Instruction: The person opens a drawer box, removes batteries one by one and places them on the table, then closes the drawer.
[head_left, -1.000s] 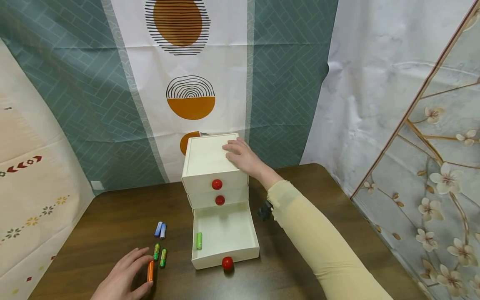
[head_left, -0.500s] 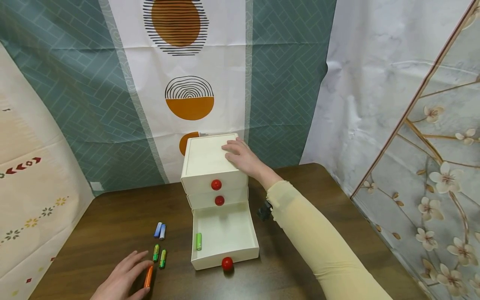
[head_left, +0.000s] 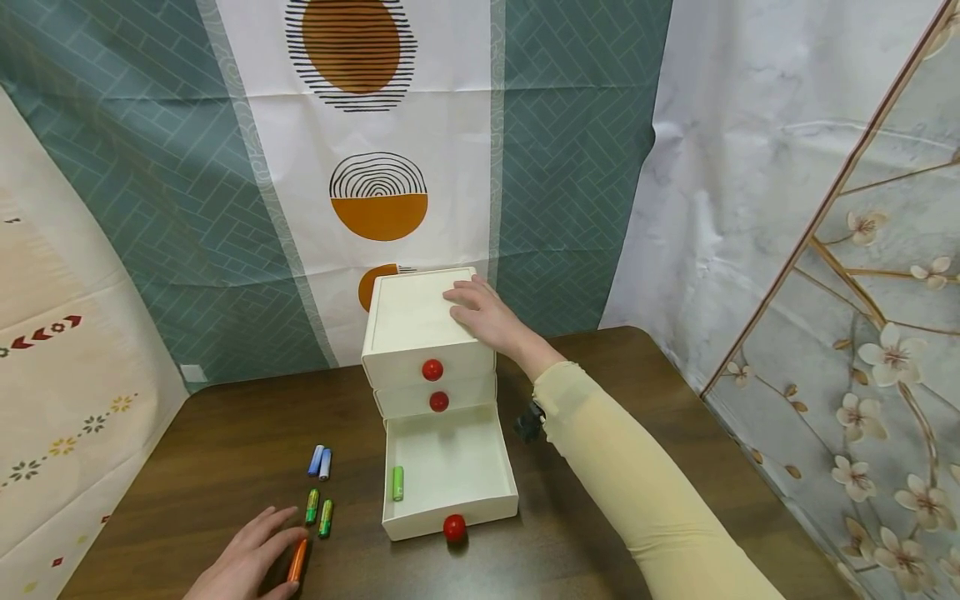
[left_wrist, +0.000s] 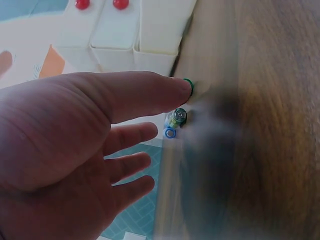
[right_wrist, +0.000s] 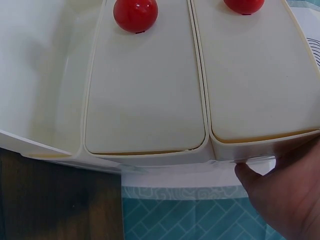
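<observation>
In the head view, my left hand [head_left: 247,558] pinches an orange battery [head_left: 297,560] between thumb and forefinger, low over the table. From the left wrist the thumb hides that battery, while the other fingers spread apart. Just beyond lie two green-and-gold batteries [head_left: 326,518] and two blue ones [head_left: 325,464]. My right hand [head_left: 491,319] rests on the top right edge of a white three-drawer cabinet [head_left: 416,317], fingers laid over the top. Its bottom drawer [head_left: 450,454] is pulled out, with a light green battery [head_left: 398,483] by the left wall.
Red knobs [head_left: 454,527] stick out from the drawer fronts. The dark wooden table [head_left: 600,517] reaches back to a patterned cloth [head_left: 577,167], with more hanging cloth on both sides. A small black object [head_left: 530,422] shows beneath the right wrist.
My left hand has drawn slightly toward me, bringing the orange battery along and tilting it a little. The right hand stays on the cabinet top.
</observation>
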